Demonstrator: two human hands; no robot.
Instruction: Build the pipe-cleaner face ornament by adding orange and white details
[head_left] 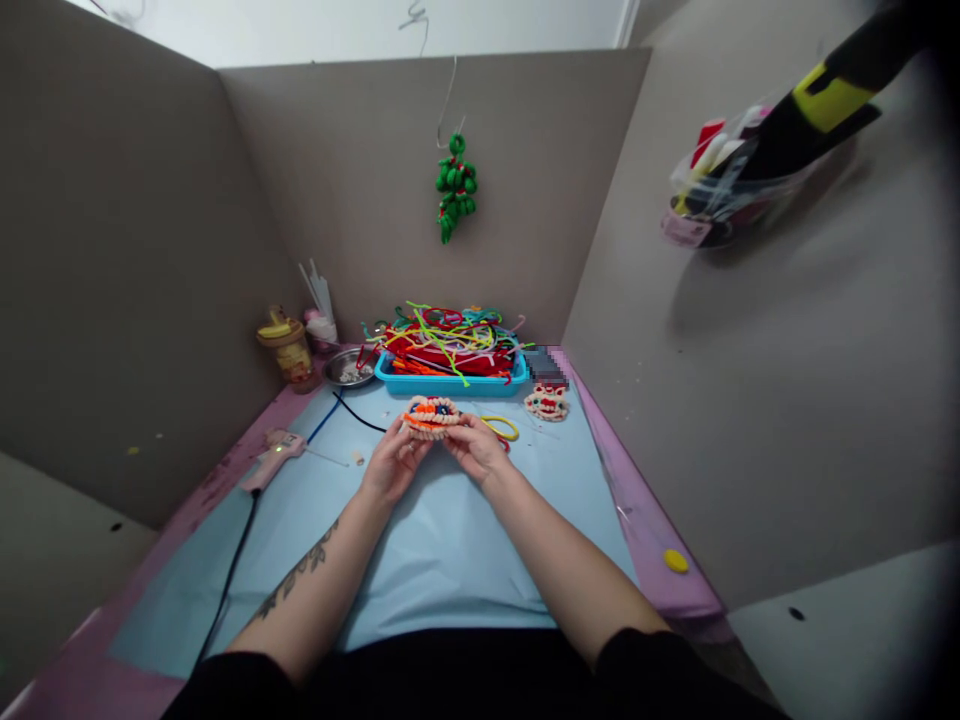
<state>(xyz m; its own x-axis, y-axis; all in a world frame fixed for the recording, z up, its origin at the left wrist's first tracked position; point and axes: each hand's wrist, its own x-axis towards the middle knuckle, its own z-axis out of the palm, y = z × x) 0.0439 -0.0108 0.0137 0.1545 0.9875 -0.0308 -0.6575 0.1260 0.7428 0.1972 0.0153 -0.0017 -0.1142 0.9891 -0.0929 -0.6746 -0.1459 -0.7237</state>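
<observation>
Between my two hands is a small cream craft piece (430, 418) with orange, blue and red parts, lifted over the light blue cloth. My left hand (394, 465) grips its left side, fingers closed round the edge. On the right side, my right hand (475, 448) pinches it with thumb and fingers. The lower back of the piece is partly hidden by my fingers. Just right of my right hand lie scissors with a yellow handle (501, 428). A similar cream and red piece (547, 403) rests farther right.
A blue tray (450, 386) heaped with colourful pipe cleaners stands at the back. Left of it are a metal bowl (351, 370) and a brown cup (291, 350). A pink glue gun (276, 455) with a black cord lies left. Grey panels enclose three sides.
</observation>
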